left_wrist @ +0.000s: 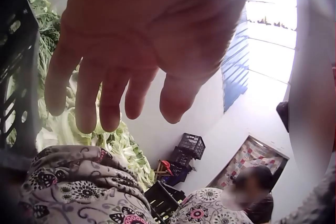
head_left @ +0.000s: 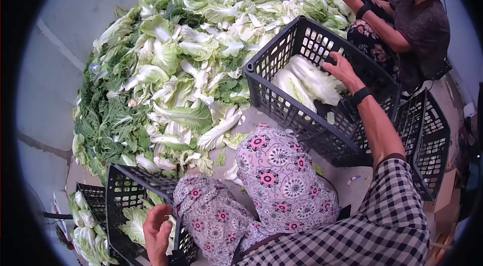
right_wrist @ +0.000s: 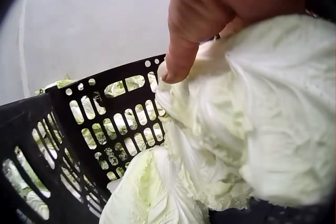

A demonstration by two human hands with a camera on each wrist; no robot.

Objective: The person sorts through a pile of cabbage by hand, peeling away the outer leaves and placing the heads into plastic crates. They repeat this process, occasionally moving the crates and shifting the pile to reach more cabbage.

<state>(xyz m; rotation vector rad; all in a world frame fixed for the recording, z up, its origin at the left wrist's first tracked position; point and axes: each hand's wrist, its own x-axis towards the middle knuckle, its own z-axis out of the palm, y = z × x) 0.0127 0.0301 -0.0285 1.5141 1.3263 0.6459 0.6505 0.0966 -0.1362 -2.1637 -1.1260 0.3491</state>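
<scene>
My right hand [head_left: 343, 70] reaches into a black plastic crate [head_left: 282, 96], its fingers loosely bent and spread at the upper side of a napa cabbage [head_left: 318, 81]. That trimmed, pale head lies beside another napa cabbage [head_left: 292, 90]. In the right wrist view, the near cabbage [right_wrist: 294, 113] fills the right side, with a fingertip [right_wrist: 176, 69] right at its edge; the other fingers are mostly hidden. My left hand [head_left: 157, 231] hovers with nothing in it over a lower-left crate [head_left: 116, 210] of cabbage leaves. Its fingers hang relaxed in the left wrist view.
A large heap of cabbage leaves [head_left: 176, 64] covers the floor ahead, against the wall. Another person [head_left: 417, 24] sits at the upper right. More black crates [head_left: 432, 140] stand on the right. Whole cabbages [head_left: 88, 231] lie at the lower left.
</scene>
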